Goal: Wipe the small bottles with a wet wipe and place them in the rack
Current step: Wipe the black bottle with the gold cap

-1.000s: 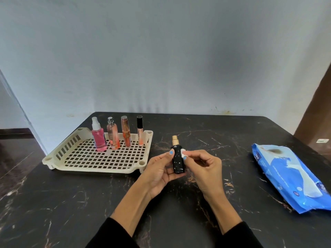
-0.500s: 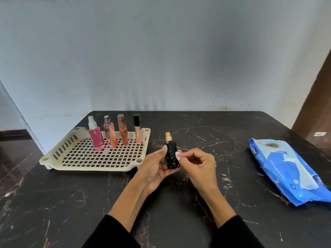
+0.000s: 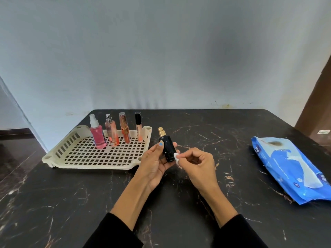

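My left hand point(image 3: 154, 161) grips the black bottle point(image 3: 167, 149) above the table point(image 3: 179, 203), just right of the rack point(image 3: 96, 156). My right hand point(image 3: 195, 163), pinching the wipe point(image 3: 177, 157), has slid from the bottle's shoulder to its base, so wiping looks nearly finished; racking comes next.

Front half of the rack point(image 3: 84, 154) is open grid, so you've got room there. The four bottles point(image 3: 118, 129) crowd its back edge. Bare table point(image 3: 215, 133) runs between rack and wipes pack point(image 3: 293, 169).
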